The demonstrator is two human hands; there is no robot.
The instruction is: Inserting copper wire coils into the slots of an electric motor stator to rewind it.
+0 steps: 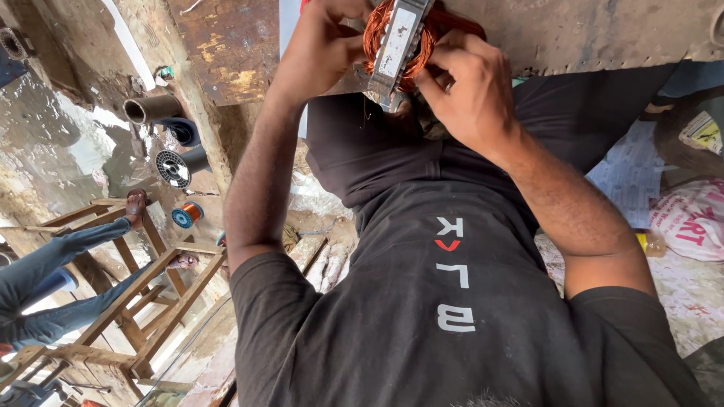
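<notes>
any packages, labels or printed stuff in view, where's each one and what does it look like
White sack, right edge, on the floor: bulging, pink-red print.
Printed paper sheets, right, by the dark trouser leg: white with fine dark print, crumpled.
Label, far right edge: small, yellow and white, on a dark object.
Shirt print, centre: white letters and one red mark on black.

we see glossy copper wire (pixel 377 34) wound round a dull grey metal core (pixel 397 47), a rusty, pitted metal bench (pixel 226 45), a matt black cloth shirt (pixel 452 316) and rough bare wood on the stool (pixel 151 294).
</notes>
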